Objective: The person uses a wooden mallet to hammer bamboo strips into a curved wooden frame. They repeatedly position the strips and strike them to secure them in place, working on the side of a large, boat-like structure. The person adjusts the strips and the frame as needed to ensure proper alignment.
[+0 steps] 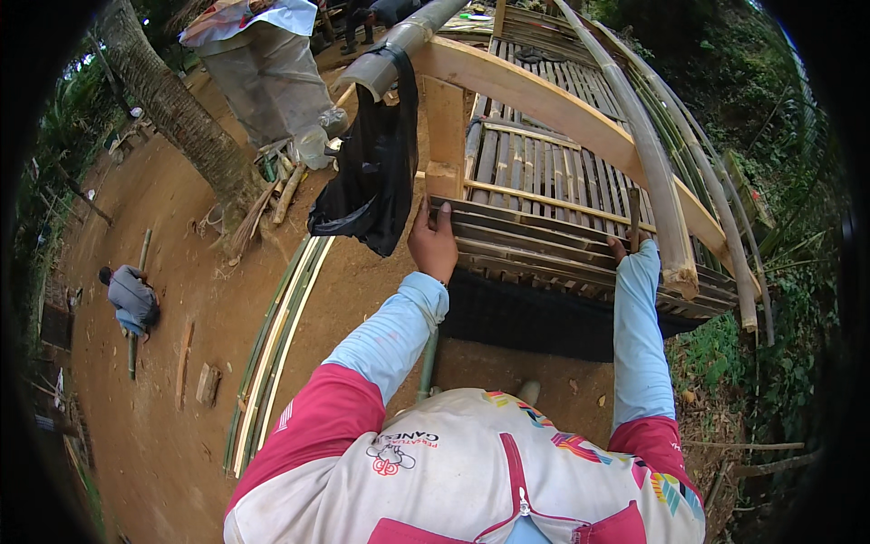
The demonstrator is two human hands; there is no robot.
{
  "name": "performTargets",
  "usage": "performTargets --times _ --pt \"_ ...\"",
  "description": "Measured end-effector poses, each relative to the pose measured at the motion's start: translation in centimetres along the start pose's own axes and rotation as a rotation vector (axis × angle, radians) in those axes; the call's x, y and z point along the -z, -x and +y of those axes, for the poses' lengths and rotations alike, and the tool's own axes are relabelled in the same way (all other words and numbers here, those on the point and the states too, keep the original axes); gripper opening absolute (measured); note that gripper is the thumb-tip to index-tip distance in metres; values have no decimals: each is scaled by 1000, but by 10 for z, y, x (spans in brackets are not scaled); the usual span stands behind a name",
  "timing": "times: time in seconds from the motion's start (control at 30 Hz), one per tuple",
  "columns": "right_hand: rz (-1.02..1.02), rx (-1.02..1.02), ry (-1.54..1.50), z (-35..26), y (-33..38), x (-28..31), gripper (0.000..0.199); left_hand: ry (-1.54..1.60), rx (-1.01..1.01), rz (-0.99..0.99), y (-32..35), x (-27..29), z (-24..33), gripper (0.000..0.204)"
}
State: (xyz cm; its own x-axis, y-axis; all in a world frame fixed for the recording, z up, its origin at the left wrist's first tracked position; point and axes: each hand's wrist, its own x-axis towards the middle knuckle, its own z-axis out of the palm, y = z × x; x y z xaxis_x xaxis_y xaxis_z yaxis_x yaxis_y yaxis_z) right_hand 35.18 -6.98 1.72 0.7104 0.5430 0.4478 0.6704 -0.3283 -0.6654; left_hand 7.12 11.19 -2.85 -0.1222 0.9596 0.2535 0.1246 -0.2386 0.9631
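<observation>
The left hand [433, 243] is pressed on the near left end of a split-bamboo slat [535, 220], fingers closed over its edge. The slat lies across the front of a slatted bamboo platform [544, 163]. The right hand [632, 243] is wrapped around a dark upright handle [635, 208] at the slat's right part; what tool it belongs to cannot be told. A black plastic bag [373, 172] hangs from a grey pipe [399, 45] just left of the left hand. A thick bamboo pole [657, 190] lies slanted just right of the right hand. Long bamboo strips [272, 354] lie on the dirt ground [145, 426], where another person [130, 299] crouches well apart.
</observation>
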Motion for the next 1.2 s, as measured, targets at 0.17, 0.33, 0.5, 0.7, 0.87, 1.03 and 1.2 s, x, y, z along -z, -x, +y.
performTargets --times 0.17,0.33,0.5,0.7,0.87,1.03,1.2 --pt "-41 -33 20 12 -5 7 43 -35 -46 -12 -2 -7 -14 47" --pt "-9 -10 35 19 -7 1 43 -53 -105 -9 0 -6 -8 46" --pt "160 120 151 64 -11 -21 44 -59 -85 -7 1 -6 -7 47" --pt "-36 -45 16 17 -7 -2 45 -112 -168 31 -4 -5 -15 46" --pt "145 153 110 47 -9 -13 44 -96 -57 -30 -1 -5 -11 44" --pt "131 129 99 56 -15 -22 39 -89 -206 37 -5 -6 -21 43" --pt "70 96 22 43 -13 -14 38 11 186 -140 20 16 -12 46"
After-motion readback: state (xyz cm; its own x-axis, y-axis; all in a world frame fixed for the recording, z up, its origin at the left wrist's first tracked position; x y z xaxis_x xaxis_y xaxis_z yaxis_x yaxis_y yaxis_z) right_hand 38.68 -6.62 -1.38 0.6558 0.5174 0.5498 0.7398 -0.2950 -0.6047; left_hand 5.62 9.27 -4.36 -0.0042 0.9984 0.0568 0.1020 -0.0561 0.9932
